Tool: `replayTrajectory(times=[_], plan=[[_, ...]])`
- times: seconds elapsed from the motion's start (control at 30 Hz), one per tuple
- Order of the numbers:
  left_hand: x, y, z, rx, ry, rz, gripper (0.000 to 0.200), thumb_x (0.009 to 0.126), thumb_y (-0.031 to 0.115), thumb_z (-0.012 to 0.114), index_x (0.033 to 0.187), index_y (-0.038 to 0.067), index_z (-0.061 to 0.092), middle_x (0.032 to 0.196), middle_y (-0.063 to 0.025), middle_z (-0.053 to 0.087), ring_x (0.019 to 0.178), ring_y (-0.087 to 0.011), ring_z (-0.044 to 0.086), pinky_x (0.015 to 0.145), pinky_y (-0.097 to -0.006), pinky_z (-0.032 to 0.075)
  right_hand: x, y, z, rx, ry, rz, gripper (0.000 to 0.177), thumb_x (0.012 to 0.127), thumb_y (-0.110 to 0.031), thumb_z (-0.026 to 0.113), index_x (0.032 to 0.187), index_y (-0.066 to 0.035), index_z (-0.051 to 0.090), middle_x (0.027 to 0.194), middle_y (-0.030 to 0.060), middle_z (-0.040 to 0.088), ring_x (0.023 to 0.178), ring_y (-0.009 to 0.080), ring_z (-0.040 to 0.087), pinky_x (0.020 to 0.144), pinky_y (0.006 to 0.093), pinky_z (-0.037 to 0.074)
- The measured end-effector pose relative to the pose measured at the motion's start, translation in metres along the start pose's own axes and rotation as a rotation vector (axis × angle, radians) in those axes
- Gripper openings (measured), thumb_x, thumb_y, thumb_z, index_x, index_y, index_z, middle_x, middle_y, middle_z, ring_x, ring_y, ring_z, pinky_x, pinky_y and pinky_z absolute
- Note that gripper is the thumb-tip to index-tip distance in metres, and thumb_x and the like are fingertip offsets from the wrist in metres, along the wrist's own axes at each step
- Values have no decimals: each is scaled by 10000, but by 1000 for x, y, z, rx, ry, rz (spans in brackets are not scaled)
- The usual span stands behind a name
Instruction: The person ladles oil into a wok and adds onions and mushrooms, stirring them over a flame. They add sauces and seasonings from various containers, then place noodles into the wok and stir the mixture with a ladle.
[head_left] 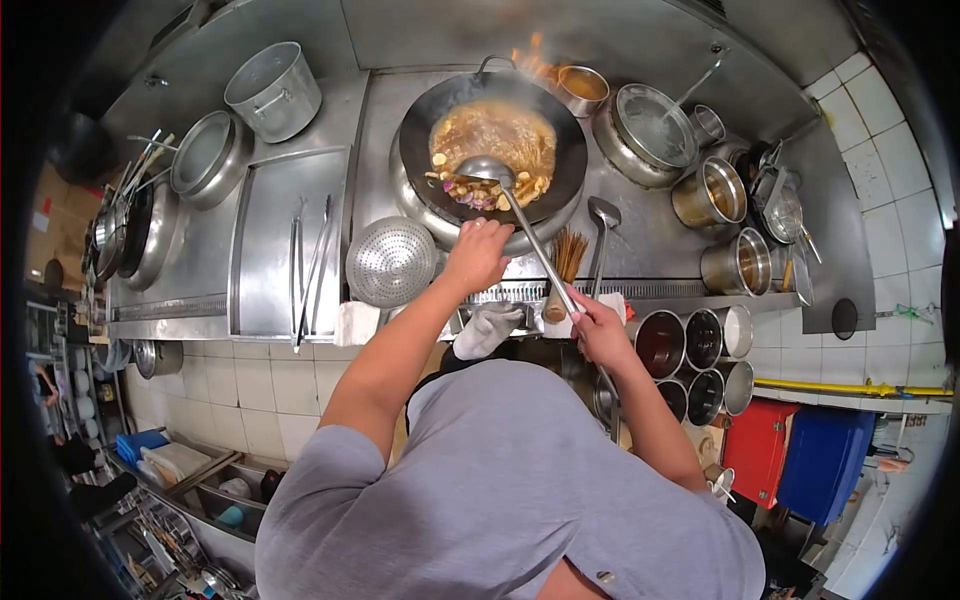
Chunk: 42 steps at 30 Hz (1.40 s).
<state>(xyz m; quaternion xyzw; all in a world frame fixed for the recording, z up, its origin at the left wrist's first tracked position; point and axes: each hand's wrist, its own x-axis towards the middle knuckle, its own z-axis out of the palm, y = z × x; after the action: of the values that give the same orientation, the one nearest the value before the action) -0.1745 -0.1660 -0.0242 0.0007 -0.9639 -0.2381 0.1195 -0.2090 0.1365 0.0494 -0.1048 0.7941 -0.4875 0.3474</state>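
A large dark wok (420, 150) sits on the burner with bubbling brown sauce (490, 130) and chunky food pieces (500, 196) in it. My left hand (478, 256) is at the wok's near rim, its fingers curled over the edge; the exact grip is partly hidden. My right hand (602, 328) is closed round the long handle of a steel ladle (486, 168), whose bowl rests among the food in the wok. Beside that handle stand a bamboo brush (570, 256) and a wok spatula (604, 212).
Flames (538, 62) rise behind the wok beside a small pot (582, 88). A perforated strainer (391, 262) lies left of the wok, near tongs (318, 262) and a tall pot (273, 92). At right are a lidded pot (655, 125), steel containers (712, 192) and several seasoning pots (661, 343).
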Motion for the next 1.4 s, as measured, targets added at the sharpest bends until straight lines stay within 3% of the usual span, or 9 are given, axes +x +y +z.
replayTrajectory(times=[0.1,0.17,0.33,0.53,0.63,0.73,0.93,1.07,1.4], plan=[[0,-3,-2,-17,0,9,632,850,176,820,1441,41,638,1215,-151,662,1210,-359,594,1073,-491,435,6,1,3,-90,7,-47,533,1118,-65,578,1641,-162,565,881,-6,600,761,86,529,723,259,489],[-3,-6,-1,-28,3,10,641,852,177,819,1450,41,634,1223,-149,661,1216,-358,591,1080,-490,431,2,-1,6,30,24,-95,512,1155,-118,538,1652,-240,554,834,-5,593,553,69,453,505,253,400],[-4,-6,0,-34,41,32,638,857,184,817,1450,39,630,1233,-147,652,1227,-364,587,1094,-490,425,9,-18,-2,96,-31,182,516,1153,-115,535,1654,-240,550,808,-9,577,539,78,457,491,262,415],[-3,-9,2,-14,22,34,589,860,192,814,1399,33,641,1225,-150,645,1226,-370,583,1101,-497,420,22,-17,5,-194,58,-232,520,1132,-105,572,1638,-222,572,800,-9,592,578,70,485,513,278,436],[-3,-10,1,-32,2,32,568,860,193,815,1376,27,647,1231,-154,644,1228,-368,581,1104,-497,419,20,-35,1,-141,-100,67,525,1116,-91,599,1626,-214,589,808,-10,596,635,58,485,554,262,444],[-4,-11,-3,-52,-25,40,598,854,194,817,1397,19,635,1208,-163,642,1221,-367,576,1105,-494,418,8,-17,10,-425,45,-317,535,1109,-82,605,1626,-218,590,811,-15,593,632,57,480,549,260,437],[-23,-2,0,104,-18,58,716,863,194,767,1546,62,599,1557,-214,519,1498,-423,447,1319,-575,254,-46,-84,7,353,-286,254,535,1148,-117,520,1677,-194,488,882,30,628,606,124,528,508,288,452],[-29,-4,2,165,-177,65,634,878,145,706,1508,87,655,1746,-246,323,1672,-473,172,1362,-637,111,-16,-82,27,440,-279,252,526,1170,-156,478,1692,-162,415,900,25,599,604,105,489,524,278,436],[-55,0,-22,73,-189,124,492,852,183,821,1317,41,745,1766,-293,274,1660,-512,192,1339,-645,214,-89,-94,17,293,-159,221,537,1153,-122,504,1686,-152,448,896,25,610,579,97,484,518,279,443]])
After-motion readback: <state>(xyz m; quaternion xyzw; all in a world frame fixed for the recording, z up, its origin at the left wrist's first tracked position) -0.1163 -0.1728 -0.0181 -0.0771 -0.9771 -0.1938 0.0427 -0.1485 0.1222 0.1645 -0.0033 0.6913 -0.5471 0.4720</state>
